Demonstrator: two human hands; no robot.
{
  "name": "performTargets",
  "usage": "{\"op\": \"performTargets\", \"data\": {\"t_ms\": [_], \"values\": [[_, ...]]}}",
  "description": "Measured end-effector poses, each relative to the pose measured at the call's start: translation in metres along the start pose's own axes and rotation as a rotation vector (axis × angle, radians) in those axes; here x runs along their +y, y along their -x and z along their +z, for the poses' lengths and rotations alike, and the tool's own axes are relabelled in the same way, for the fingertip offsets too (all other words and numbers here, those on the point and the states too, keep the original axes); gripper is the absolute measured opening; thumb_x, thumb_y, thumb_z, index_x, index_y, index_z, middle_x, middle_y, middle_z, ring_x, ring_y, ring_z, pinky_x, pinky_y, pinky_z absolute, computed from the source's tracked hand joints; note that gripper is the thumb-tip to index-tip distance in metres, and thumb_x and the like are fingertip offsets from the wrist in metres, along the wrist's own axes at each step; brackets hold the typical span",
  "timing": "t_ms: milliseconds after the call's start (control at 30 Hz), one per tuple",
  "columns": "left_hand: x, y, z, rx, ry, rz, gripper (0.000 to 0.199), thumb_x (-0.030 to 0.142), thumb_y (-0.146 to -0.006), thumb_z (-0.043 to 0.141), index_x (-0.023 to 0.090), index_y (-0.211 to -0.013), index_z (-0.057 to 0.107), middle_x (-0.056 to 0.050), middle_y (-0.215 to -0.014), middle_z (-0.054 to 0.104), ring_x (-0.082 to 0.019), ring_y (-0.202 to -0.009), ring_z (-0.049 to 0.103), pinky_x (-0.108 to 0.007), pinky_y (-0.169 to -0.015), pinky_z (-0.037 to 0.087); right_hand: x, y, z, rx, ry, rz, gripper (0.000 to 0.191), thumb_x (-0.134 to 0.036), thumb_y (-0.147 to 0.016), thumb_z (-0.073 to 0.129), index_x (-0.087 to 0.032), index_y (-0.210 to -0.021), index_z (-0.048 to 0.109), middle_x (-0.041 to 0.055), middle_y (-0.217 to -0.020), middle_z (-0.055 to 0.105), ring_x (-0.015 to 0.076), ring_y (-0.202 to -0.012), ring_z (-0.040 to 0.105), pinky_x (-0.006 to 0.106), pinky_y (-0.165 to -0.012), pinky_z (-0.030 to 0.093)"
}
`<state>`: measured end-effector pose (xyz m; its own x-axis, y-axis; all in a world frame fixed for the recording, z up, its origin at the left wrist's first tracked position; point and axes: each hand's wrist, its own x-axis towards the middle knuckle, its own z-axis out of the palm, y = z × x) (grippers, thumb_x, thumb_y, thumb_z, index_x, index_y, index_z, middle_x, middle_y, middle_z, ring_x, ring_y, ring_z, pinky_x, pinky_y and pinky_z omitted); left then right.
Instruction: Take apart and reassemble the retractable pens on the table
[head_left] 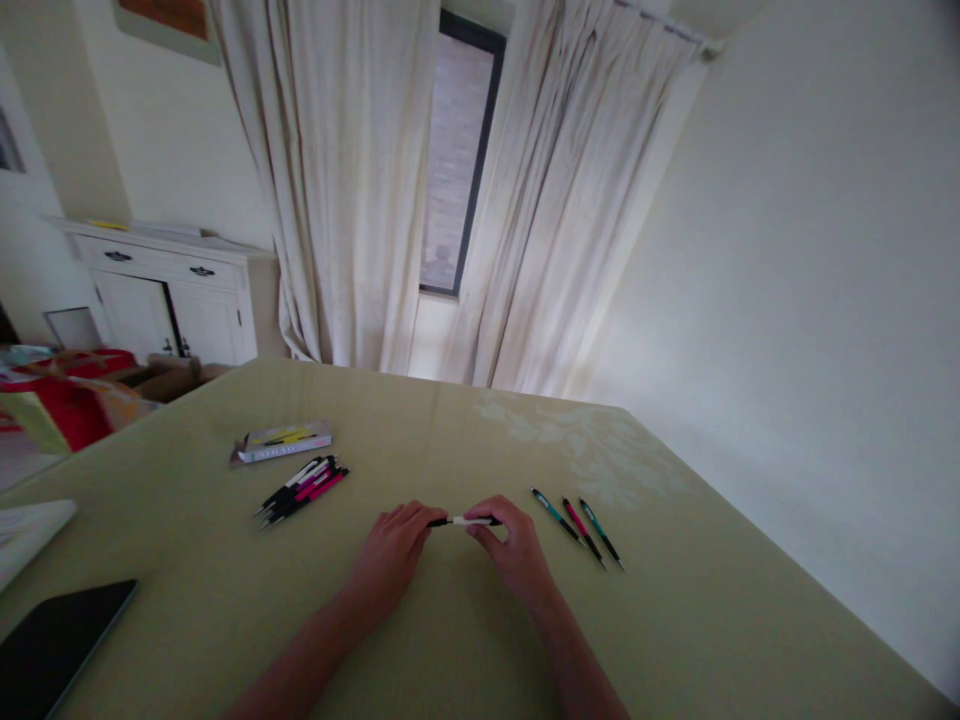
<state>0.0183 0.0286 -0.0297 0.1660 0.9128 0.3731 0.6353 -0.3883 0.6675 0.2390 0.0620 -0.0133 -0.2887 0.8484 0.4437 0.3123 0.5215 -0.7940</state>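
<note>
Between my hands, low over the table, is a white and black pen point(466, 521). My left hand point(390, 555) pinches its black end, while my right hand point(514, 545) grips the white barrel near the other black end. A narrow dark section shows where the black and white parts meet; whether they are joined there I cannot tell. To the right of my right hand lie a teal pen point(556, 515), a pink pen point(583, 530) and another teal pen point(601, 533), side by side. A pile of several pens point(304, 490), white, pink and black, rests beyond my left hand.
An opened pen box point(285, 441) lies behind the pile. At the left edge are a dark tablet-like device point(64, 645) and a white object point(30, 535). The table point(420, 430) has a pale green cover. Beyond stand a white cabinet point(180, 290), curtains point(352, 200) and red bags point(75, 400).
</note>
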Motion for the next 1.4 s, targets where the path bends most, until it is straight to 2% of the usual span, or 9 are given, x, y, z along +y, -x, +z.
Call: {"op": "performTargets", "data": {"t_ms": [200,333,567,733,900,1033,1200,1333,1400], "values": [[-0.001,-0.001,0.000,0.017,0.097,-0.002,0.031,0.032,-0.098,0.047,0.026,-0.110,0.074,-0.005,-0.106,0.077,-0.026,-0.100,0.067,-0.041,-0.095,0.049,-0.002,0.001,0.004,-0.007,0.003,0.028,0.007,-0.026,-0.086,0.074,-0.023,-0.090,0.078,0.0037,-0.088,0.074,0.0215,-0.085,0.068,0.031,-0.080,0.050],[-0.005,-0.002,0.003,0.014,0.130,-0.036,0.032,0.034,-0.100,0.045,0.026,-0.107,0.075,-0.004,-0.097,0.078,-0.025,-0.094,0.069,-0.040,-0.092,0.050,-0.002,0.000,0.005,-0.021,-0.021,0.028,0.007,-0.023,-0.084,0.075,-0.024,-0.090,0.078,0.0032,-0.088,0.074,0.0213,-0.084,0.068,0.030,-0.079,0.051],[-0.005,-0.003,-0.002,0.031,0.272,-0.053,0.019,0.031,-0.092,0.059,0.026,-0.100,0.076,-0.004,-0.101,0.078,-0.025,-0.099,0.069,-0.037,-0.091,0.051,-0.001,0.002,0.006,-0.028,-0.061,0.094,0.012,-0.022,-0.081,0.076,-0.024,-0.092,0.079,0.0041,-0.090,0.076,0.0232,-0.086,0.070,0.033,-0.081,0.052],[-0.002,-0.004,-0.006,-0.045,0.380,-0.136,0.026,0.042,-0.096,0.058,0.024,-0.099,0.076,-0.004,-0.089,0.078,-0.024,-0.086,0.070,-0.035,-0.082,0.051,-0.004,0.000,0.006,-0.012,-0.134,0.136,0.012,-0.024,-0.080,0.077,-0.023,-0.092,0.079,0.0048,-0.090,0.077,0.0248,-0.088,0.071,0.035,-0.083,0.053],[-0.001,-0.005,-0.010,0.002,0.376,-0.118,0.016,0.033,-0.087,0.067,0.024,-0.094,0.078,-0.003,-0.091,0.079,-0.024,-0.087,0.069,-0.034,-0.082,0.049,-0.005,0.001,0.006,-0.023,-0.120,0.147,0.012,-0.029,-0.081,0.077,-0.023,-0.092,0.080,0.0039,-0.089,0.077,0.0237,-0.087,0.070,0.033,-0.082,0.051],[-0.001,-0.005,-0.010,0.009,0.384,-0.130,0.015,0.030,-0.083,0.069,0.024,-0.093,0.079,-0.003,-0.090,0.079,-0.023,-0.086,0.069,-0.034,-0.081,0.049,-0.005,0.002,0.007,-0.087,-0.081,0.147,0.019,-0.036,-0.089,0.071,-0.020,-0.092,0.080,0.0041,-0.083,0.076,0.0198,-0.080,0.067,0.028,-0.074,0.048],[-0.001,-0.005,-0.009,0.031,0.404,-0.140,0.015,0.030,-0.082,0.071,0.024,-0.092,0.080,-0.004,-0.091,0.080,-0.023,-0.088,0.071,-0.033,-0.083,0.051,-0.005,0.002,0.010,-0.158,-0.060,0.188,0.042,-0.042,-0.100,0.056,-0.015,-0.072,0.072,0.0011,-0.060,0.065,0.0129,-0.058,0.055,0.024,-0.058,0.038],[-0.001,-0.005,-0.009,0.012,0.409,-0.135,0.014,0.029,-0.082,0.071,0.024,-0.091,0.080,-0.004,-0.092,0.081,-0.024,-0.089,0.072,-0.033,-0.085,0.052,-0.003,0.003,0.011,-0.184,-0.117,0.233,0.031,-0.042,-0.094,0.065,-0.015,-0.082,0.075,0.0010,-0.061,0.067,0.0134,-0.056,0.056,0.023,-0.056,0.039],[0.000,-0.004,-0.009,0.000,0.402,-0.123,0.014,0.028,-0.082,0.071,0.024,-0.091,0.081,-0.004,-0.093,0.081,-0.024,-0.090,0.072,-0.033,-0.085,0.052,-0.001,0.004,0.012,-0.218,-0.113,0.277,0.034,-0.044,-0.095,0.063,-0.015,-0.081,0.074,0.0008,-0.059,0.066,0.0133,-0.053,0.055,0.023,-0.054,0.039]]}}
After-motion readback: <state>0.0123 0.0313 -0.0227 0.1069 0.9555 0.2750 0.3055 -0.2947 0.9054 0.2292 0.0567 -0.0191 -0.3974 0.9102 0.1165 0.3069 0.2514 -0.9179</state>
